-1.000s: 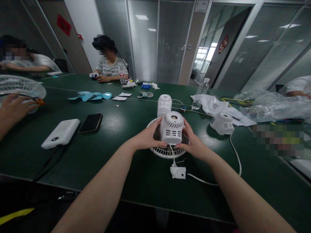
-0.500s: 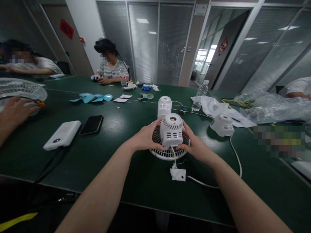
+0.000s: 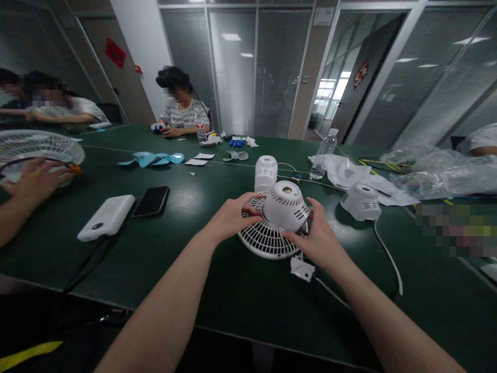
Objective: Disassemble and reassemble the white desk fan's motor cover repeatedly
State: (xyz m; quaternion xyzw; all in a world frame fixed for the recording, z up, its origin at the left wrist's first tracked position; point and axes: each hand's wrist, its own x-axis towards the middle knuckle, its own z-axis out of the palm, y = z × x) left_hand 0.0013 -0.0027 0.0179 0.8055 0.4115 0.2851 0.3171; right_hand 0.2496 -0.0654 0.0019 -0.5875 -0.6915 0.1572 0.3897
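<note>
Near the surface's (image 3: 229, 295) front edge, a white motor housing (image 3: 282, 206) sits over a round grille (image 3: 267, 241), its right side held by the widely curved right hand (image 3: 319, 233); the left hand (image 3: 229, 217) curls alongside, contact unclear. Apparent step: positioning the housing; next calls for level support.

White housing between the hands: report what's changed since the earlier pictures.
The white housing has turned, its slotted side swinging toward the right; the small white piece shifted right too. The left hand and right hand stay around the housing; the phone stays put.
</note>
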